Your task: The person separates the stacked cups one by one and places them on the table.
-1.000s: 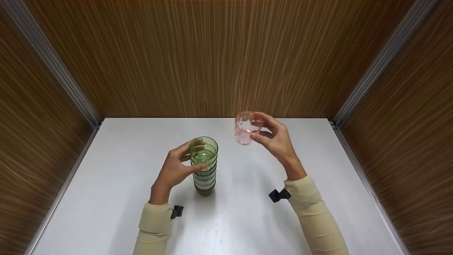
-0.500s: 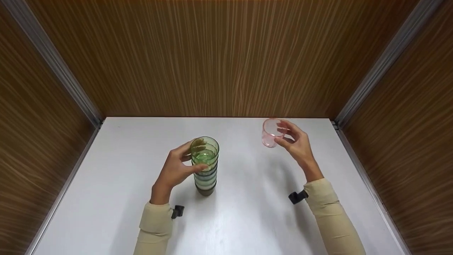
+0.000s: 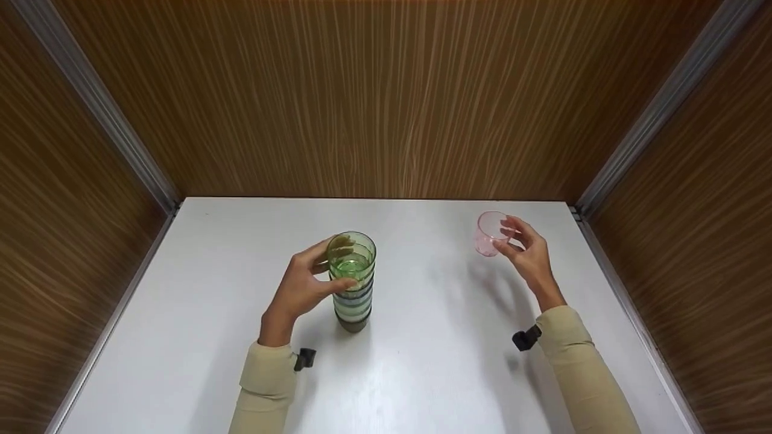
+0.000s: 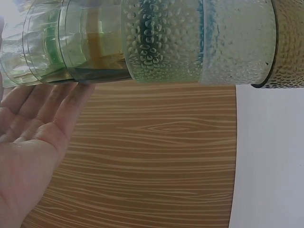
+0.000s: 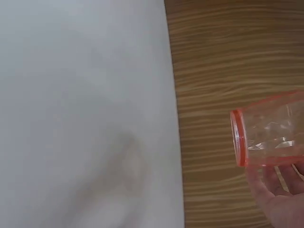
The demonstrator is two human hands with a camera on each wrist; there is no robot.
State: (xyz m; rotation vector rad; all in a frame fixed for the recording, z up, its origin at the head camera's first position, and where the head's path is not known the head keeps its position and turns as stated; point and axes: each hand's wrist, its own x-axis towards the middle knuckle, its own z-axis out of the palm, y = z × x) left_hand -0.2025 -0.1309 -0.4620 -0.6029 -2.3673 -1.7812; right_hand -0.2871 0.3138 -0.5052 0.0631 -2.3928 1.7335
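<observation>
A tall stack of nested clear cups [image 3: 353, 301] stands upright near the middle of the white table, green at the top, with bluish and clear ones below and a brownish one at the bottom. My left hand [image 3: 304, 286] grips its upper part, thumb in front and fingers behind. In the left wrist view the stack [image 4: 164, 42] shows bubbled and smooth walls. Off to the right, my right hand [image 3: 531, 256] holds a pink clear cup [image 3: 490, 241] between thumb and fingers, above the table. The right wrist view shows this pink cup [image 5: 268, 133] with its reddish base.
The white table [image 3: 422, 361] is bounded by a wood-grain back panel [image 3: 386, 102] and wood-grain side panels [image 3: 78, 199] with metal corner rails. Shadows of the right arm and cup fall on the tabletop.
My right hand has carried the pink cup to the right, away from the stack, and somewhat nearer to me. The left hand keeps its grip on the stack.
</observation>
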